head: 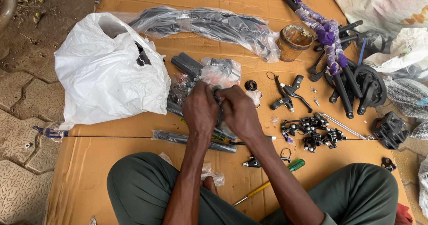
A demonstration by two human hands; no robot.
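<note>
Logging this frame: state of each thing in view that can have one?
left hand: closed on small clear packet
right hand: closed on same packet
small clear packet: held, lifted off cardboard
white sack: mouth open, slumped
rusty tin: upright, open
brake levers: loose on cardboard
screwdriver: lying flat, untouched

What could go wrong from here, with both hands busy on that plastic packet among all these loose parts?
1. Both hands, left hand and right hand, pull at the clear plastic packet; if it tears suddenly, its contents may scatter over the cardboard.
2. The small screws lie loose near the brake levers; a sweeping forearm might knock them away.
3. The open rusty tin stands close to the wrapped parts and might tip.
</note>
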